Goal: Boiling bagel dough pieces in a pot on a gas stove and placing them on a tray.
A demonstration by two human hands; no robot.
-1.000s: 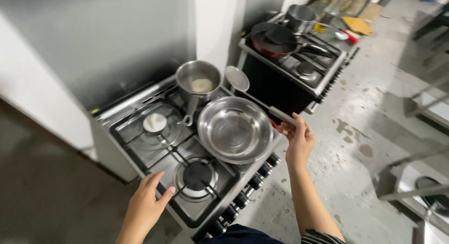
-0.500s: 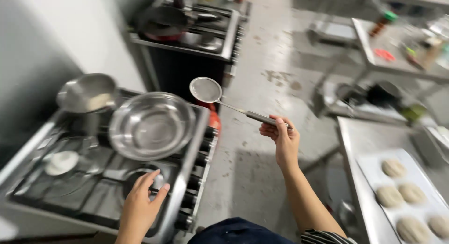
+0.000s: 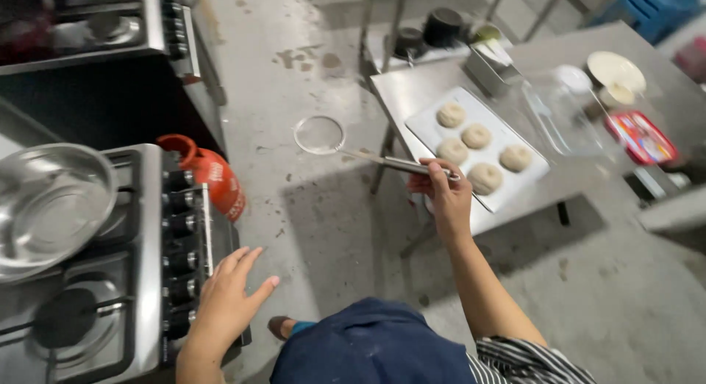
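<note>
My right hand (image 3: pixel 443 196) grips the metal handle of a round wire skimmer (image 3: pixel 320 134), held level over the concrete floor with its mesh head pointing left. My left hand (image 3: pixel 226 299) is open with fingers spread, just off the front right corner of the gas stove (image 3: pixel 151 229), near its black knobs (image 3: pixel 179 240). A wide steel bowl (image 3: pixel 48 207) sits on the stove's back burner. To the right, a white tray (image 3: pixel 434 130) on a steel table (image 3: pixel 412 86) carries several round dough pieces (image 3: pixel 476 136).
An orange gas cylinder (image 3: pixel 215 179) stands on the floor beside the stove. A second stove (image 3: pixel 95 31) is at the top left. The table also holds a clear container (image 3: pixel 555 104), a bowl with a spoon (image 3: pixel 616 73) and a red packet (image 3: pixel 641 136). Dark pots (image 3: pixel 445 27) sit behind.
The view has swung right, from the stove toward the steel table. My right hand carried the skimmer away from the stove. My left hand left the burner area and now hovers off the stove's front.
</note>
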